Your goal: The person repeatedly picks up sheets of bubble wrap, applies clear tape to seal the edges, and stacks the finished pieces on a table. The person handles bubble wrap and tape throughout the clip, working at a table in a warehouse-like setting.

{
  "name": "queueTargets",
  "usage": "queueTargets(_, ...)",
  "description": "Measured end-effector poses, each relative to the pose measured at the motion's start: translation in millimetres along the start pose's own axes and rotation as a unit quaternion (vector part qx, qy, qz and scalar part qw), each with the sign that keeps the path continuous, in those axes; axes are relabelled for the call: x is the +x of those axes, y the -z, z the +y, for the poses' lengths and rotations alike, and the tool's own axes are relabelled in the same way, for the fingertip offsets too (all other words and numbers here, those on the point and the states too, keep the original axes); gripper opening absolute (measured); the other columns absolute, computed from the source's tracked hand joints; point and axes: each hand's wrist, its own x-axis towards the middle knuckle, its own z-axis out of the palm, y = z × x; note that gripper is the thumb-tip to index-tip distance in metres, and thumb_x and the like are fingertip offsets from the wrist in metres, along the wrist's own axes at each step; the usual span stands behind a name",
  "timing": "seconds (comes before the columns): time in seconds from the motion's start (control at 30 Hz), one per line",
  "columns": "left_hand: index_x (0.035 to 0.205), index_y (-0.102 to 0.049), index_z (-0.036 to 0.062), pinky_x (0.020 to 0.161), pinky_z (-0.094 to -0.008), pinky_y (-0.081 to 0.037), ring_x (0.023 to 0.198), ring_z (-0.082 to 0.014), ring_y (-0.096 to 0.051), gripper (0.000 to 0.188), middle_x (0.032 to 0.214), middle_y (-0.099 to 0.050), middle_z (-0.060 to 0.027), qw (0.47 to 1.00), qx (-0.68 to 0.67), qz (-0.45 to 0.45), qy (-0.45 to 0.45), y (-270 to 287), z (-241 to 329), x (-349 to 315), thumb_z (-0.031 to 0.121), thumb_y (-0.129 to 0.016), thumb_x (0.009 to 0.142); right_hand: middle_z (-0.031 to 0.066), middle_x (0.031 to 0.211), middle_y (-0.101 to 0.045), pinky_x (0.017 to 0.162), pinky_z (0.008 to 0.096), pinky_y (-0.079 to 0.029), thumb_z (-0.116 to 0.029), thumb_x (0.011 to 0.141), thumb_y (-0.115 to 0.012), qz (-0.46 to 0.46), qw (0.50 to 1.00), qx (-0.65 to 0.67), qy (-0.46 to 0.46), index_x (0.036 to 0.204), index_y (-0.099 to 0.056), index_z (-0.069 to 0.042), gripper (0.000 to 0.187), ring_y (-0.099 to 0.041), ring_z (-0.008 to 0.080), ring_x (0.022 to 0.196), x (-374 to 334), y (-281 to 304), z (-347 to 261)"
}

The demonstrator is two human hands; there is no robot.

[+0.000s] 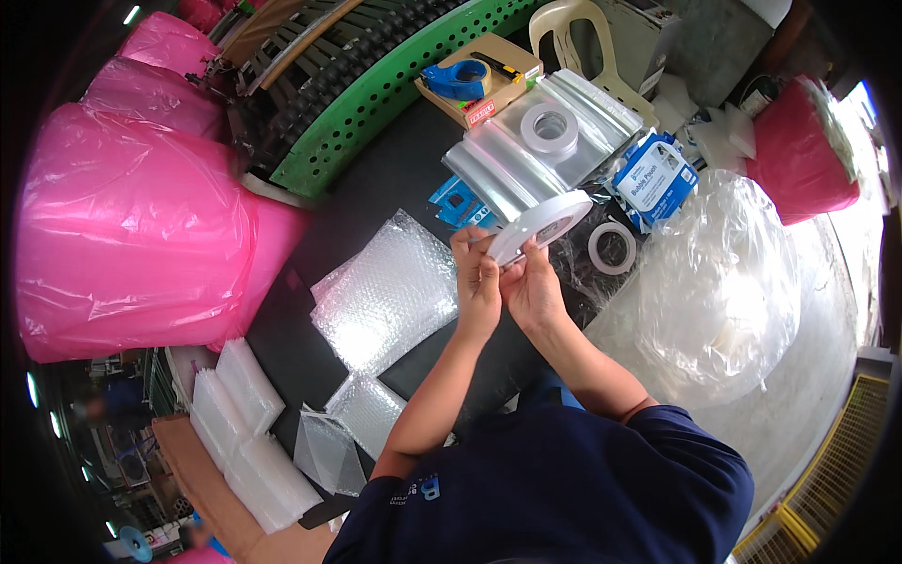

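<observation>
Head view. Item: white roll, flat and disc-shaped, apparently tape [526, 226]; location, between and just beyond both hands, raised and tilted, its far end rising up and to the right.

Left hand [477, 287]: narrow, fingers and thumb pinching the roll's lower left edge. Right hand [533, 282]: narrow, thumb and fingertips at the near rim, beside the left; exact fingertip contact partly hidden.

Handling, as judged: modest weight, easily borne by two hands; stiff across the disc; flat faces smooth and perhaps slippery; layers possibly liable to slide sideways if pushed at the centre. Not brittle; outer edge may dent. Best hold: opposite points of the rim, or thumb on one face and fingers on the other; avoid pressing the middle.

Surroundings. Beyond the hands: clear plastic film [507, 164], glossy, with a second white roll [527, 130] lying on it. Farther beyond: cardboard box [516, 96] bearing a blue tape dispenser [451, 83] and a yellow-and-black cutter [496, 66]. Right of the right hand: pale ring-shaped roll [596, 249], lying flat; farther out, blue-and-white package [655, 179]. Left of the left hand: bubble-wrap sheets [385, 291], soft and light by look, on a dark tabletop [362, 202].
</observation>
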Motion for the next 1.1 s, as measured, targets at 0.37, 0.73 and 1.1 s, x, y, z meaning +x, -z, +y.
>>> queueTargets(0.37,0.143,-0.03,0.0112,0.096,-0.0404,-0.04,0.122,-0.0262,-0.044,0.073,0.134,-0.042,-0.0136,0.961,0.172,-0.109,0.185,51,-5,-42,0.022,-0.07,0.084,0.0137,0.087,-0.051,0.053,0.0345,-0.054,-0.019,0.091,-0.062,0.197,0.959,-0.204,-0.009,0.092,-0.05,0.0,0.023,-0.055,0.0235,0.064,194,53,-73)
queueTargets(0.73,0.129,-0.048,0.0023,0.094,-0.0362,-0.042,0.115,-0.0246,-0.05,0.057,0.127,-0.049,-0.0149,0.864,0.336,0.275,0.254,193,-10,-203,0.021,-0.072,0.081,0.0209,0.102,-0.062,0.085,0.0423,-0.046,-0.05,0.079,-0.07,0.124,0.522,-0.815,0.22,0.121,-0.049,0.009,0.075,-0.062,0.0343,0.095,238,110,-2)
queueTargets(1.1,0.139,-0.024,-0.0135,0.101,-0.0379,-0.04,0.121,-0.0316,-0.05,0.119,0.132,-0.046,-0.0264,0.839,0.077,0.28,0.46,354,-90,-147,0.058,-0.079,0.062,0.0178,0.126,-0.052,0.101,0.0387,-0.037,-0.045,0.064,-0.084,0.005,0.733,-0.647,-0.21,0.134,-0.041,0.003,0.095,-0.048,0.028,0.118,126,122,150)
